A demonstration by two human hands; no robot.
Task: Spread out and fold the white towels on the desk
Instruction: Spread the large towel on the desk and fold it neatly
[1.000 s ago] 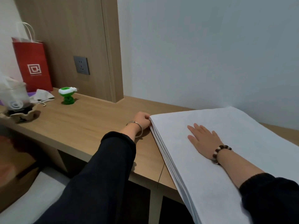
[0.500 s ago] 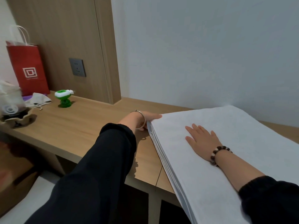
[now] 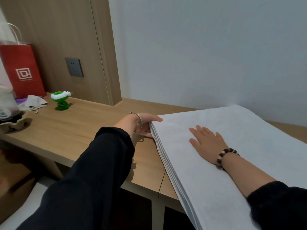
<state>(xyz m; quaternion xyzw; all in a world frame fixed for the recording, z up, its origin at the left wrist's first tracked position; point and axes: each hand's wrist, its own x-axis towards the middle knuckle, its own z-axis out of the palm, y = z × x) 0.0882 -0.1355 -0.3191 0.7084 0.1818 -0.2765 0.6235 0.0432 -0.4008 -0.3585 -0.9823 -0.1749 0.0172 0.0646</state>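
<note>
At the far left I see a red bag (image 3: 21, 70) with white cord handles standing against the wood panel (image 3: 66, 39). It carries a white logo of nested squares; the line of print under it is too small for me to read. In front of the bag lie a crumpled white cloth (image 3: 35, 102) and a blurred clear container (image 3: 6, 100) beside a dark wavy-rimmed dish (image 3: 15, 125). Just right of the cloth stands a small green and white toy (image 3: 60, 100). Above it, a dark grey socket (image 3: 74, 67) is set in the panel, with no lettering I can make out.

The desk (image 3: 83, 130) runs rightward to the grey wall. My left hand (image 3: 146, 125), in a black sleeve with a silver bangle (image 3: 139, 122) at the wrist, takes the far left corner of the towels (image 3: 249, 138). The thumb lies across the top layer and the palm sits against the stack's edge. The other fingers are hidden, so I read it as a pinch on that corner.

The towels lie in a flat white stack on the right part of the desk, their near edge hanging over the front. My right hand (image 3: 207, 143) rests flat on top, fingers straight and spread, gripping nothing. A bead bracelet (image 3: 224, 157) of dark and pale beads circles that wrist.
</note>
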